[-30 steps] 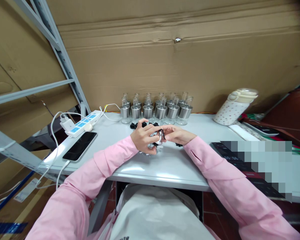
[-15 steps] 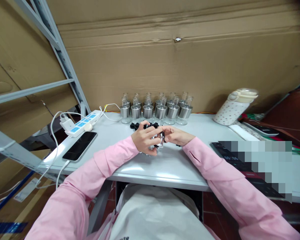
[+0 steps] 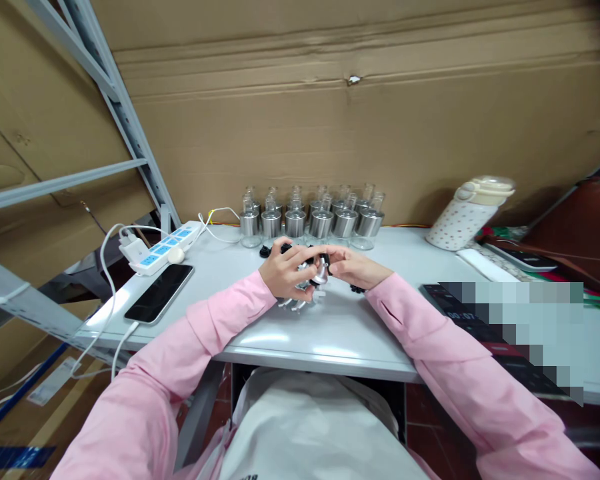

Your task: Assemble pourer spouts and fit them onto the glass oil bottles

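Observation:
My left hand (image 3: 286, 272) is closed on a small silver metal part (image 3: 322, 273), its fingers curled round from the left. A black piece (image 3: 327, 260) sits at the upper end of that part, and my right hand (image 3: 356, 268) pinches it from the right. The fingertips of both hands meet there, partly hiding where the two pieces join. Under my left hand, several shiny silver pieces (image 3: 294, 306) lie on the table. Small black caps (image 3: 265, 251) are lined up just beyond my fingers, and more black pieces (image 3: 357, 289) lie beneath my right wrist.
Several glass bottles with steel sleeves (image 3: 295, 224) stand in rows against the cardboard wall (image 3: 300, 127). At left are a power strip (image 3: 167, 249) with white cables and a phone (image 3: 160, 293). At right are a dotted tumbler (image 3: 463, 217) and a dark device showing a timer (image 3: 460, 313).
My hands have shifted slightly; the silver part and its black piece now show more between my fingers. More silver pieces show under my left hand. The timer reading has advanced.

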Tool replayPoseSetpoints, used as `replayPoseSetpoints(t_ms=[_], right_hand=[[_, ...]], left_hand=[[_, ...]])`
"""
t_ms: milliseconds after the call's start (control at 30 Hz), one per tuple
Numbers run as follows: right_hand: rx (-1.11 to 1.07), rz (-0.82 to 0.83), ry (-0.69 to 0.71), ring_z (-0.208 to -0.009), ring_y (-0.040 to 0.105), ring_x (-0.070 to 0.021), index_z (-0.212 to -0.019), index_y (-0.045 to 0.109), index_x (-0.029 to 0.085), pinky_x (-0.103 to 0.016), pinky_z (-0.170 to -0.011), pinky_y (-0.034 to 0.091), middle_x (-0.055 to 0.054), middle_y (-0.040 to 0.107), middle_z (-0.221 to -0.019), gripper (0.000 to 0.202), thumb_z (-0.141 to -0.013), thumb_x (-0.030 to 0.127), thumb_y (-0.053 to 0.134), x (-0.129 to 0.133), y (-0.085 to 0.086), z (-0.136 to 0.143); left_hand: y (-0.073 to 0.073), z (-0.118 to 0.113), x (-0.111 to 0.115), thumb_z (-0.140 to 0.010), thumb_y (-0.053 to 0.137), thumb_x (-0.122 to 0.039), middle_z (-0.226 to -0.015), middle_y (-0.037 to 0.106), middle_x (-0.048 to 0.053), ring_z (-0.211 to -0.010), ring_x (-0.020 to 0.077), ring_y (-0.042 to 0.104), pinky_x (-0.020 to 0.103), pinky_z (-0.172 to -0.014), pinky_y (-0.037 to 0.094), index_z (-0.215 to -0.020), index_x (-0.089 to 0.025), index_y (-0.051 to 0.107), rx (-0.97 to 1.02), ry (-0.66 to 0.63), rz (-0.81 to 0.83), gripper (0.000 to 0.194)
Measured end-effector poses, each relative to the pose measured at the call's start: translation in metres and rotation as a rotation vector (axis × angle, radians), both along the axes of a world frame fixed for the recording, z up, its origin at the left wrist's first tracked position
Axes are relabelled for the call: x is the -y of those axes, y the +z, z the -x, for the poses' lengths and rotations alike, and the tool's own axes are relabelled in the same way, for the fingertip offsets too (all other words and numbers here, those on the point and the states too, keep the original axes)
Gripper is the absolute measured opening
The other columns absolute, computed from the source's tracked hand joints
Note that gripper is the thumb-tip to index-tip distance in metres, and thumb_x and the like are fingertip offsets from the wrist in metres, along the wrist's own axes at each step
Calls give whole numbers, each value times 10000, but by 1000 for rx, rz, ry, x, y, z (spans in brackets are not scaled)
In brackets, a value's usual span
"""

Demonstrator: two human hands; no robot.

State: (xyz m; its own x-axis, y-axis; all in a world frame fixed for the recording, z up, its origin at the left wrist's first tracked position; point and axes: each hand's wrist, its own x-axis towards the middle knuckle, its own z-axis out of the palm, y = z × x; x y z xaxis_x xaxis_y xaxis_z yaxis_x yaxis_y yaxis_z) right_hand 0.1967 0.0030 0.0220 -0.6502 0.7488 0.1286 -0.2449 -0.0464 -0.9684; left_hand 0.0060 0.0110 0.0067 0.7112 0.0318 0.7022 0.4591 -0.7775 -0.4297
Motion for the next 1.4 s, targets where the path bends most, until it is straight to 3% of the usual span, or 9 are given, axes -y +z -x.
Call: replayPoseSetpoints(t_ms=[200,400,633,767,933,1133,1300,1400], right_hand=[[-112,85,-199,-704,555,-118,-768,617,165,-261,-689,473,-1,610,-754,153,-643,230,676,1,6,5],[-171,179,-149,-700,587,-144,-812,628,145,-296,-690,484,-44,649,-767,176,-761,306,578,1,6,7],[-218,160,-224,-682,552,-109,-851,640,132,-236,-667,462,-36,622,-782,155,-778,245,562,2,10,4],[-266,238,-216,-675,522,-117,-742,615,136,-250,-644,460,-29,562,-740,186,-770,251,471,1,11,2],[-272,247,-210,-566,458,-107,-490,453,161,-241,-547,432,-17,456,-622,358,-762,393,465,1,14,-1],[-326,233,-283,-395,323,-48,-405,247,168,-199,-352,275,7,410,-578,432,-693,347,514,-1,13,-5],[-394,287,-385,-494,466,-82,-516,404,168,-174,-377,358,-13,486,-625,325,-764,355,499,0,17,-5],[-389,306,-369,-605,535,-106,-668,491,170,-169,-427,421,-40,550,-734,253,-836,358,463,0,18,-4]], left_hand=[[4,-2,2,-791,440,-372,-1194,580,108,-985,226,556,441,-908,245,-1066,-209,529,98,156,85,332],[4,-4,2,-809,420,-358,-1213,561,119,-1014,217,546,421,-923,243,-1090,-183,505,176,191,117,342],[3,-3,0,-816,407,-385,-1197,560,140,-1038,230,534,417,-928,240,-1162,-150,448,187,207,190,420],[2,-4,-1,-822,412,-377,-1186,568,133,-1035,227,535,414,-927,232,-1185,-144,429,173,192,190,432],[2,-4,-1,-819,424,-350,-1170,581,106,-1019,218,537,418,-926,224,-1171,-158,439,128,180,199,401],[1,-4,-1,-803,422,-280,-1144,596,87,-998,208,541,422,-919,223,-1145,-172,457,114,180,199,360],[1,-5,-2,-788,431,-249,-1124,604,76,-984,201,545,423,-909,230,-1128,-175,461,123,165,185,350],[1,-5,-2,-789,431,-252,-1132,599,80,-994,206,540,422,-915,229,-1134,-175,463,112,177,199,355]])
